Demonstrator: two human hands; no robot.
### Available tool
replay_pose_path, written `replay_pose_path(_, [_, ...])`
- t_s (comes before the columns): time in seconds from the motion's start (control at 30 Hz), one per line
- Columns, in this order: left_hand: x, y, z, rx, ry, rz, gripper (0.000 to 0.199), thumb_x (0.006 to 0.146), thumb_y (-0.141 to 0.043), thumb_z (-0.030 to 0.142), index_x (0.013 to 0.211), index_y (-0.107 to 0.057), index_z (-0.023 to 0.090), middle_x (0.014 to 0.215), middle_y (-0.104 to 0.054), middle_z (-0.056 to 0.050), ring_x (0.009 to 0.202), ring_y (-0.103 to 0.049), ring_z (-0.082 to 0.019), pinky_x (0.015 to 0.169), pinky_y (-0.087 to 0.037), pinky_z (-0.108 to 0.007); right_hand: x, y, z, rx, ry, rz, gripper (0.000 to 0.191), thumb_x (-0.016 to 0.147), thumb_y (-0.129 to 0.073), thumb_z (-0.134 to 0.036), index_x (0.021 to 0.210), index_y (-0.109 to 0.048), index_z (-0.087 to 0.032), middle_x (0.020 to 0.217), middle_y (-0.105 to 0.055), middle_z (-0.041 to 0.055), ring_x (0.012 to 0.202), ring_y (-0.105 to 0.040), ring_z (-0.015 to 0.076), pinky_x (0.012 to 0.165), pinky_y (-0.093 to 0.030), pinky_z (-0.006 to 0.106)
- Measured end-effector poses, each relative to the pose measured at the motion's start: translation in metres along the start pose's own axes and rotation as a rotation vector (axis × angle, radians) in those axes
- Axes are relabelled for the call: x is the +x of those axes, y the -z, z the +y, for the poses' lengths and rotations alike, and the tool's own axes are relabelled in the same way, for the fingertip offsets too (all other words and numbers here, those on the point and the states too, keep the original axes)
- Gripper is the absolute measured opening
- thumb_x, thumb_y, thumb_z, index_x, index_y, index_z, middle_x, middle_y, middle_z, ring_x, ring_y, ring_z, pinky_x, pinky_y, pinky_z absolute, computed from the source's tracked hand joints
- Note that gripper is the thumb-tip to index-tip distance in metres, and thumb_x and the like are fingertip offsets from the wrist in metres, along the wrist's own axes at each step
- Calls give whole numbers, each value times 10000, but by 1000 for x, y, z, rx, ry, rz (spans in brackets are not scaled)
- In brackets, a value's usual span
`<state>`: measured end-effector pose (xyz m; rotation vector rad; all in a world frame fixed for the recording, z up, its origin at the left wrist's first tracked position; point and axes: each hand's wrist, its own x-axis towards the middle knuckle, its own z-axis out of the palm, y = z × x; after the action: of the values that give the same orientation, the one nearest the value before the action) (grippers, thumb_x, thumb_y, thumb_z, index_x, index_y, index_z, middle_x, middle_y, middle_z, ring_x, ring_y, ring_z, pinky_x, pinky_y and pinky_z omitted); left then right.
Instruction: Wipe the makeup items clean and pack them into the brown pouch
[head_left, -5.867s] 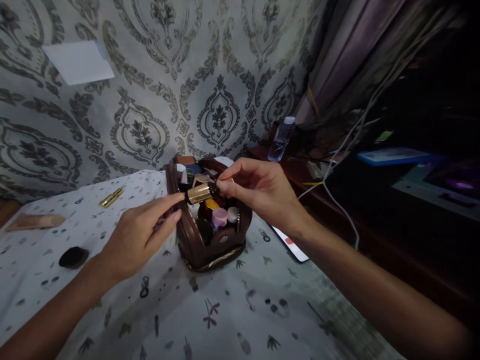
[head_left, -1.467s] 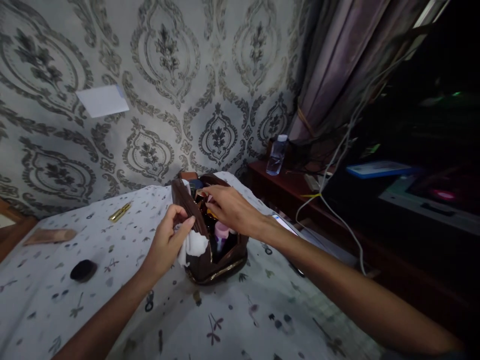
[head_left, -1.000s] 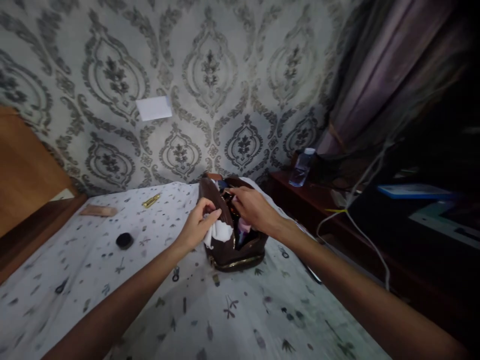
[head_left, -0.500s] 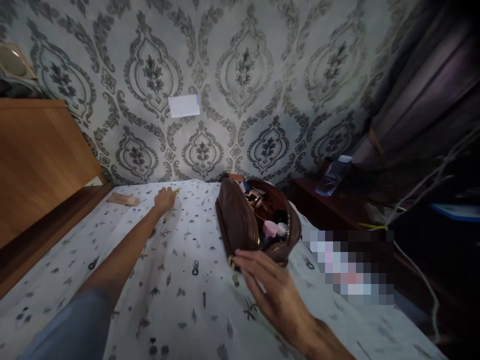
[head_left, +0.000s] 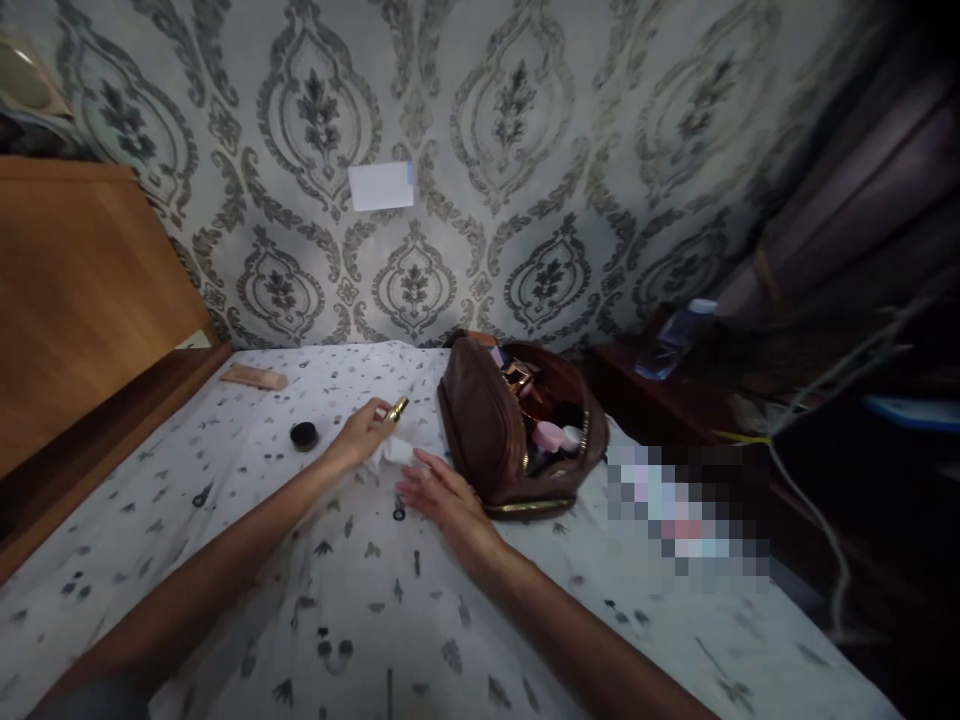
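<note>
My left hand point(head_left: 364, 435) is closed on a small shiny gold tube point(head_left: 398, 409), which pokes out past the fingertips above the bed. Close by, my right hand point(head_left: 448, 500) has its fingers loosely stretched toward the left. Between the two hands lies a crumpled white patch point(head_left: 397, 452); whether it is a tissue or bunched sheet I cannot tell. Just right of my right hand stands a brown zip bag point(head_left: 480, 420), unzipped, with a pink-lidded container point(head_left: 549, 436) and several small cosmetics inside.
A round black-lidded jar point(head_left: 304, 436) and a beige squeeze tube point(head_left: 253, 376) lie on the patterned bedsheet point(head_left: 360, 600). A wooden headboard point(head_left: 90, 300) rises at left. On the dark stand at right is a clear bottle point(head_left: 671, 345), near a hanging cable point(head_left: 810, 520).
My left hand has come right and nearer with the gold tube. The right hand has left the bag's front corner and moved left toward it. The black-lidded jar is now uncovered.
</note>
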<state>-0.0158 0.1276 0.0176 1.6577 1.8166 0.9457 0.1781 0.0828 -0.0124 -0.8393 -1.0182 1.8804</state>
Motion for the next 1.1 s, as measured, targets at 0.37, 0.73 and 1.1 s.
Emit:
replay_pose_path(0.37, [-107,-12,33,98,-320,-55,272,969,-409,457,891,-564,247,942,-574,-40,893,-632,-236,790,-519,-378,-27,-22,28,227,-135,66,525,621,-834,-524,1010,-669,-213,1010,-695,47,862,-624,200,608,-471,268])
replay_pose_path(0.73, [-105,4,14,126,-312,166,323,917,-434,465,696,-448,229,634,-543,22,613,-541,-175,622,-400,-301,-38,-17,32,-229,24,-282,756,662,-725,-727,1166,-616,-174,633,-561,-59,458,-520,85,471,-381,216])
replay_pose_path(1.1, [-97,31,3,-432,108,-350,401,669,-742,498,548,-486,214,515,-397,56,469,-396,-113,439,-271,-248,-47,-20,29,-395,105,-406,509,681,-816,-518,1065,-699,-206,740,-616,-36,638,-527,104,621,-429,249])
